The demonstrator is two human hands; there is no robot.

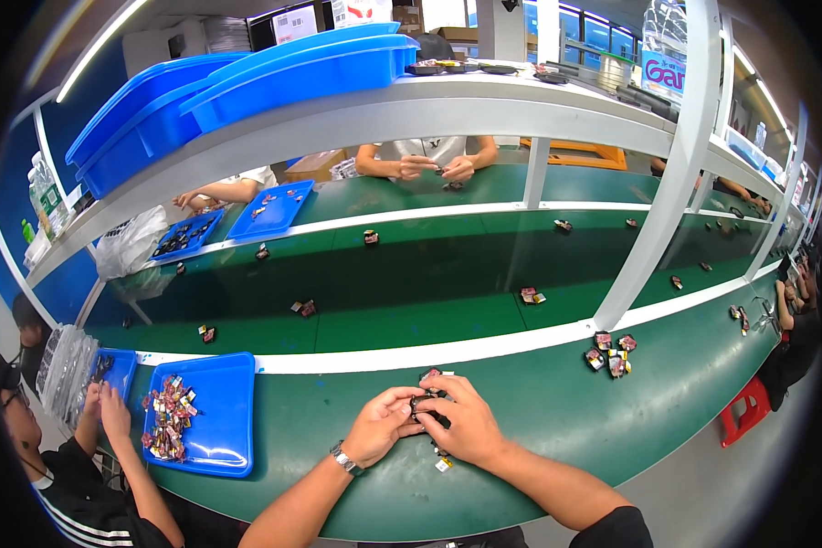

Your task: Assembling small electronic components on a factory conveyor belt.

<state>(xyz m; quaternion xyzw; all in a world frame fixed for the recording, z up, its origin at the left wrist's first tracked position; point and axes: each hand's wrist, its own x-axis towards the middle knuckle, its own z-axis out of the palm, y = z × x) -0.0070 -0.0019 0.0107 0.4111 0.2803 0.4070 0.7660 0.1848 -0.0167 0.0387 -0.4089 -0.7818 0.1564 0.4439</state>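
Note:
Over the green bench top, my left hand [381, 427] and my right hand [464, 422] meet with fingers closed round a small black part [418, 408]. Most of that part is hidden by my fingers, so its exact kind does not show. Just beyond my fingertips lies a small dark piece with a reddish label [431, 374]. Another small piece with a white and yellow label [443, 464] rests on the bench below my right hand. A metal watch sits on my left wrist.
A blue tray [233, 429] with a heap of small labelled pieces [170, 418] stands left, beside a co-worker's hands [105, 406]. More pieces [612, 354] cluster near a white upright [653, 201]. Ahead runs a green belt [411, 301] with scattered pieces, below a shelf holding blue bins [292, 78].

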